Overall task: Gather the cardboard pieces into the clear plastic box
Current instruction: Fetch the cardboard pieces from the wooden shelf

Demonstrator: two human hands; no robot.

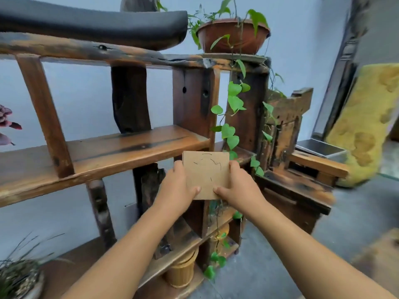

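A square brown cardboard piece (207,172) with thin curved cuts on its face is held up in front of a wooden shelf. It looks like a small stack, edges aligned. My left hand (176,187) grips its left edge, thumb on the lower front. My right hand (238,187) grips its right edge in the same way. No clear plastic box is in view.
A rustic wooden shelf unit (103,152) stands right behind the cardboard. A trailing green vine (234,117) hangs from a brown pot (233,35) on top. A bamboo basket (183,270) sits low on the shelf. A grey metal tray (321,148) lies at right, beside a yellow cushion (364,121).
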